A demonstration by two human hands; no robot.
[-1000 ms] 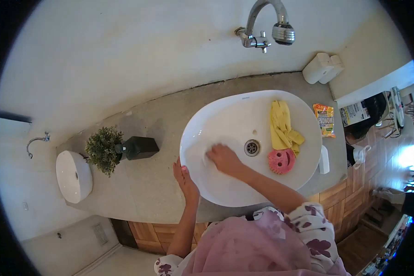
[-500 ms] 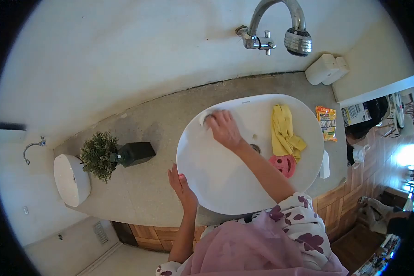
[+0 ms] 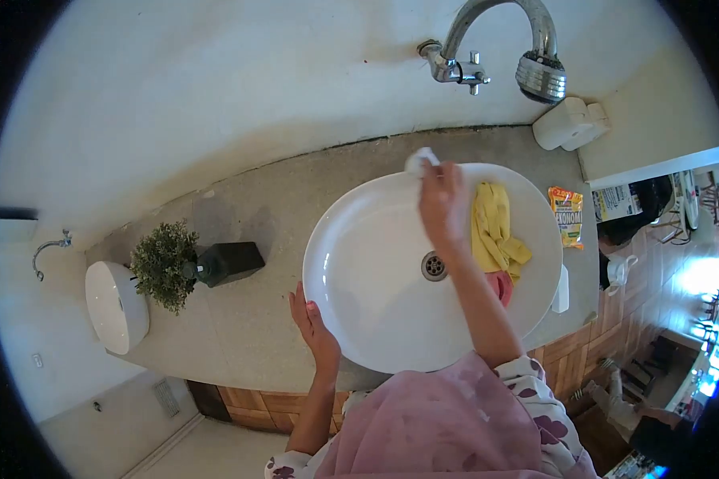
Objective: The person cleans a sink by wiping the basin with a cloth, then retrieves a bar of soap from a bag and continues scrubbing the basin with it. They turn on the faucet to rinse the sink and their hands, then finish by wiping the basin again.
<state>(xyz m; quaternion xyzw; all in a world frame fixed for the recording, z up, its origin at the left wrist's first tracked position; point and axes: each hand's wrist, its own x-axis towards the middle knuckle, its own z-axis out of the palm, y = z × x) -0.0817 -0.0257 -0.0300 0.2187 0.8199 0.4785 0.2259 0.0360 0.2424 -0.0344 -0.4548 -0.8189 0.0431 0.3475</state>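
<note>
My right hand, slightly blurred, is closed on a crumpled white tissue or cloth at the back rim of the white basin. Flat against the basin's left outer side rests my left hand, its fingers stretched out and holding nothing. Inside the basin, to the right of the drain, lie yellow rubber gloves. A pink thing, partly covered by my right forearm, sits just below them.
Above the basin, a chrome tap juts from the wall. An orange-yellow packet and white rolls are to the right. On the left stand a dark bottle, a potted plant and a second basin.
My right hand has moved right along the back rim with the white tissue or cloth, uncovering the drain. My left hand stays by the left side.
</note>
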